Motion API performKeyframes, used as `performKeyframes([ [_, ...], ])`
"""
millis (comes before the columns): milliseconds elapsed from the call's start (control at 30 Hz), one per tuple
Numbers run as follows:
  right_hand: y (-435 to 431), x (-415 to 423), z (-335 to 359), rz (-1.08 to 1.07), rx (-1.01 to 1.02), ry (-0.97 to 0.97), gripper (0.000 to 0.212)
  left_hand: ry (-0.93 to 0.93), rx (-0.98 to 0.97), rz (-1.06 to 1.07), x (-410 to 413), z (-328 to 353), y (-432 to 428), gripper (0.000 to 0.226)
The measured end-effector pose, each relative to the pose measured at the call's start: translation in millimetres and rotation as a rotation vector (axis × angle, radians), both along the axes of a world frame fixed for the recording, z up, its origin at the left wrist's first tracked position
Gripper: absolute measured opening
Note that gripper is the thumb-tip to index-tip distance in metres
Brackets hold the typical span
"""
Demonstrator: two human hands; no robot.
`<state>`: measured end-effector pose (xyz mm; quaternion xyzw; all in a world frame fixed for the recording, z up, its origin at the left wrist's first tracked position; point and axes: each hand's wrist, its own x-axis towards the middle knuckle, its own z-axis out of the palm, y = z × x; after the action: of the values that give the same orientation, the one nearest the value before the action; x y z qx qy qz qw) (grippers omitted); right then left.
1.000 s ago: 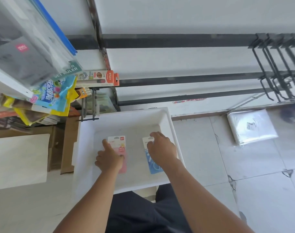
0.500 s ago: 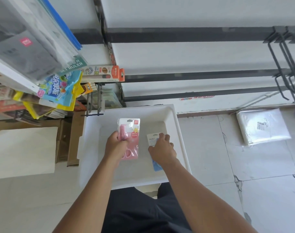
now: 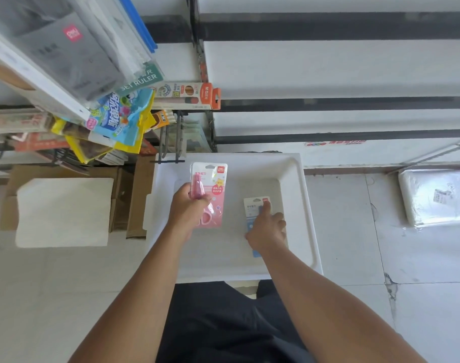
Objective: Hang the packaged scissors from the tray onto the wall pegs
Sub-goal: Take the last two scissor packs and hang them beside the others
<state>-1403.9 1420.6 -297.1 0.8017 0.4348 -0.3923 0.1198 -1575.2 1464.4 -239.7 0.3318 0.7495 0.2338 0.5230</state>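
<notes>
A white tray (image 3: 299,210) sits on the floor below the wall. My left hand (image 3: 187,205) grips a pink pack of scissors (image 3: 215,191) and holds it upright, lifted above the tray's left half. A blue pack of scissors (image 3: 252,209) lies flat on the tray's right half. My right hand (image 3: 266,231) rests on top of it, the forefinger stretched to the pack's upper edge, and covers its lower part. Dark rails (image 3: 341,103) run across the white wall above the tray. No bare pegs show on them in this view.
Hanging stationery packs (image 3: 118,113) crowd the upper left, with a dark peg (image 3: 168,142) reaching over the tray's far left corner. A cardboard box with a white sheet (image 3: 63,210) stands left of the tray. A plastic-wrapped bundle (image 3: 435,197) lies on the floor tiles at right.
My left hand took the pink pack off the tray floor and raised it upright. My right hand stayed on the blue pack. The view shifted, and the black wall pegs at right left the frame.
</notes>
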Motion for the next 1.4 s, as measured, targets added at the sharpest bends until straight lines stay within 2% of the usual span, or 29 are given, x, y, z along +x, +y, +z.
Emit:
performKeyframes([
  [133,-1.1,4.3,-3.1,-0.009,0.056,0.054,0.101,-0.007,-0.004,0.005,-0.4,-0.8,1.0,0.026],
  [233,-4.4,6.7,-2.8,-0.095,0.076,0.015,0.105,-0.008,-0.009,-0.002,0.6,0.1,0.8,0.026],
  [367,-0.2,4.5,-2.0,-0.213,-0.008,-0.044,0.086,-0.012,-0.017,0.007,-1.7,1.6,-0.6,0.026],
  [467,6.4,1.5,-5.0,-0.261,-0.074,-0.023,0.081,-0.006,-0.016,0.01,-5.7,2.7,-1.4,0.028],
  [600,10.5,-3.5,-10.3,-0.318,-0.063,0.029,0.074,0.002,-0.021,0.02,-10.6,3.7,-2.3,0.029],
  [833,13.6,-5.0,-14.4,-0.358,-0.048,0.047,0.081,-0.007,-0.031,0.026,-15.4,5.1,-4.6,0.026],
  [1000,18.1,-9.1,-9.9,-0.298,-0.017,0.056,0.063,-0.005,-0.039,0.021,-19.4,7.7,-7.5,0.025],
  [1067,18.7,-9.0,-6.5,-0.338,0.051,0.183,0.047,-0.01,-0.041,0.023,-20.8,11.4,-8.6,0.023],
  [1167,22.0,-6.1,13.7,-0.543,0.168,0.434,0.032,-0.038,-0.046,0.027,-22.0,20.8,-10.0,0.023],
  [1400,23.3,9.9,76.7,-0.704,0.329,0.619,0.026,-0.134,-0.097,0.057,-19.4,49.0,-18.6,0.027],
])
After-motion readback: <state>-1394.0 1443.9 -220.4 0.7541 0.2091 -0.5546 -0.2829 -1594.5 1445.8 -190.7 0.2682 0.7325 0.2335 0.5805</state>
